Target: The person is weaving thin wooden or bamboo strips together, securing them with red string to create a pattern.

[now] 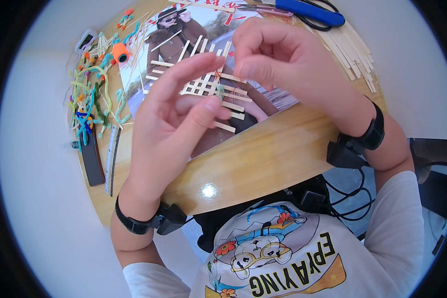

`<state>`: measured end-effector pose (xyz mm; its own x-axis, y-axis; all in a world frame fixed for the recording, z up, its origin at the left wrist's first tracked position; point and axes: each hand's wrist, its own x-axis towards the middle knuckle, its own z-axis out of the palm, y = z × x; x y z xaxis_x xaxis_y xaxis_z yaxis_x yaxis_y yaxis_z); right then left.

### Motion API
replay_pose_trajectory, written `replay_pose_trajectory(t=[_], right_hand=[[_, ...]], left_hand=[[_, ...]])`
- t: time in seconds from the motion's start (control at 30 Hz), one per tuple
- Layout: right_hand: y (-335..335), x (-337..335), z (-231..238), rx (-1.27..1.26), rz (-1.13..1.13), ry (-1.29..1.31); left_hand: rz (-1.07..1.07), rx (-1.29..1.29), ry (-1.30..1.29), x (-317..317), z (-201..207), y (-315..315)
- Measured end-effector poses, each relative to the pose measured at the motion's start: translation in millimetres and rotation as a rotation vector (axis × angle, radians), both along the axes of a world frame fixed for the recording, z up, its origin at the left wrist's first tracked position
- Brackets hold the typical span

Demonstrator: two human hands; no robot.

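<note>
A lattice of crossed pale wooden strips point(233, 106) lies over a large printed picture sheet point(207, 149). My left hand point(170, 119) reaches across its left side, index finger arched and well apart from the thumb; the other fingers curl beneath the thumb, partly hidden, close to the strips. Thin red thread point(217, 74) crosses the upper middle of the lattice, and a bit of pale teal yarn point(220, 90) shows just above my left thumb. Beside the lattice's upper right, my right hand point(278, 62) is raised with thumb and index finger pinched; what they hold is too small to make out.
Tangled colored craft stems point(92, 94), an orange cylindrical piece point(119, 52), a dark flat bar point(92, 159) and a ruler point(112, 161) lie at left. Loose wooden strips point(350, 52) and a blue-handled tool point(310, 12) are at far right. The wooden table's edge curves before me.
</note>
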<state>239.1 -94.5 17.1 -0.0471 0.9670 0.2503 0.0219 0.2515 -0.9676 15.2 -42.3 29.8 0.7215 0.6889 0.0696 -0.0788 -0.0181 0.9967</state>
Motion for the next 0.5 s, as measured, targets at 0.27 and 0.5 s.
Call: replay_pose_trajectory(t=[0.27,0.5], right_hand=[[-12,-11,-3,0.073,0.107,-0.012],[-4,-8,0,0.046,-0.064,-0.045]], left_hand=[[-0.070,-0.085,0.075,2,-4,-1],[-0.020,-0.028,0.096,-3,-4,-2]])
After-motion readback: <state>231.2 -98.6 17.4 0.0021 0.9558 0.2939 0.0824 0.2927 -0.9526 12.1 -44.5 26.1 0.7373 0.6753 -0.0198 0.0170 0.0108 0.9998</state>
